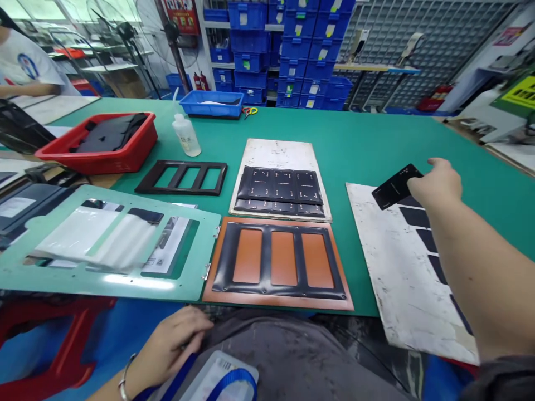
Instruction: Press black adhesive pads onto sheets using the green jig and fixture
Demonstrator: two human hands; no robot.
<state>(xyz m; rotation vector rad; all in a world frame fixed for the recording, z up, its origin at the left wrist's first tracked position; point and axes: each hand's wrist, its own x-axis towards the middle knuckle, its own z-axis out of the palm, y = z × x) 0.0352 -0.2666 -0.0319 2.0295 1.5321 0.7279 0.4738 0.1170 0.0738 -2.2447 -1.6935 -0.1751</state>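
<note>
My right hand [438,184] is closed on the edge of a black rectangular panel [393,188], holding it above the upper part of a white board [371,245]. Several black panels [413,217] lie in a column on that board, partly behind my forearm. My left hand [178,340] rests near my lap with its fingers curled; whether it holds anything is hidden. In front of me a black frame with three openings [266,262] lies on an orange-brown board [343,298]. Behind it, black printed pieces [284,185] lie on another white board [278,153].
At left are a pale green hinged frame [104,284] bearing white sheets, a dark three-window frame [181,192] and a red bin [137,142]. Farther back stand a bottle [186,136], a blue tray [213,110] and scissors [249,111]. A person [37,61] is at far left.
</note>
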